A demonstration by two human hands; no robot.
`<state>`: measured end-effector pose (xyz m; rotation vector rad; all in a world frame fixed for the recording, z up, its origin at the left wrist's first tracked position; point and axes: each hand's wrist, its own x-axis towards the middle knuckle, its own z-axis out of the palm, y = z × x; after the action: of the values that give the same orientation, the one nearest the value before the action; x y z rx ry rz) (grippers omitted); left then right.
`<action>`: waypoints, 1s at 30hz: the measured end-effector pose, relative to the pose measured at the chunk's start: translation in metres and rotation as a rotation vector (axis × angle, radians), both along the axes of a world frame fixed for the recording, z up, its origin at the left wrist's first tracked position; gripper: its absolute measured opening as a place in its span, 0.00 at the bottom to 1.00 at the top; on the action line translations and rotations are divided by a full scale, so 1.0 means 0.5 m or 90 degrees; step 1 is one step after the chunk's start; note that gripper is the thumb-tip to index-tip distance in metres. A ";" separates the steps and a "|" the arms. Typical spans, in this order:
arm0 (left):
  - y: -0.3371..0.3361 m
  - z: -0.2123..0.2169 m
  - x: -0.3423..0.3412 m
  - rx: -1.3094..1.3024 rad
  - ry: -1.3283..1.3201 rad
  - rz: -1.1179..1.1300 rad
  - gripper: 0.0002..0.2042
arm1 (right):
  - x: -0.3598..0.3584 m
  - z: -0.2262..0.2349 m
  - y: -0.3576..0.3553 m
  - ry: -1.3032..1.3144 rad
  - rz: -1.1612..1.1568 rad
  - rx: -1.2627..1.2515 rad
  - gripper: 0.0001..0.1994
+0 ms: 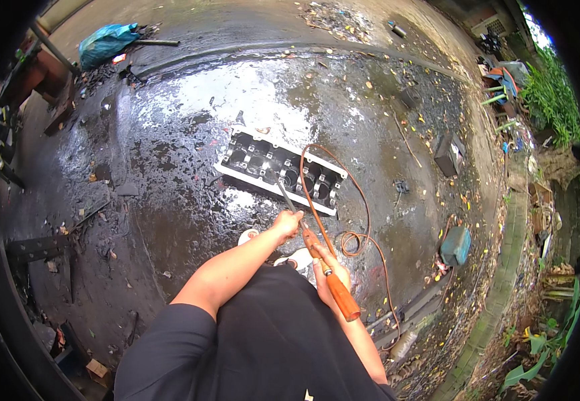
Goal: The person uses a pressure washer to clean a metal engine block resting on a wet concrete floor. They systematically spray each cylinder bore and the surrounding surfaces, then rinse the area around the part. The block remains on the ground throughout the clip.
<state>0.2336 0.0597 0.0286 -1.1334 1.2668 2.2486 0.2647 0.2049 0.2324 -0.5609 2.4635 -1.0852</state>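
Note:
A long engine block (262, 160) with pale machined edges and dark round bores lies on the wet ground in front of me. My left hand (288, 223) is closed around the thin metal tube of a spray wand, whose tip reaches over the block's near edge. Nearer my body, my right hand (332, 271) wraps around the rear part of this spray wand (343, 298), beside its orange-brown handle. A brown hose (369, 215) arcs over the right part of the block and coils beside it. Where the hose joins the wand is hard to make out.
My white shoes (295, 259) stand close to the block. Right of me are a blue-green container (455, 246) and a dark box (449, 154). A blue plastic bag (107, 45) lies far left. Dark metal beams (39, 248) lie at left. The ground looks wet and oily.

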 end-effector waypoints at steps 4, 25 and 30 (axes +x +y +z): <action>-0.007 0.004 -0.003 -0.006 -0.024 -0.051 0.13 | 0.001 -0.007 -0.004 0.012 0.001 -0.020 0.16; -0.027 0.006 0.006 0.005 -0.004 0.011 0.15 | 0.012 -0.016 -0.026 0.009 -0.001 0.006 0.17; -0.032 0.020 0.006 0.007 -0.017 -0.001 0.15 | 0.011 -0.015 -0.025 0.006 -0.004 0.006 0.17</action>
<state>0.2365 0.0439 0.0387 -1.1545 1.2428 2.2295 0.2703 0.1922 0.2250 -0.5573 2.4779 -1.0757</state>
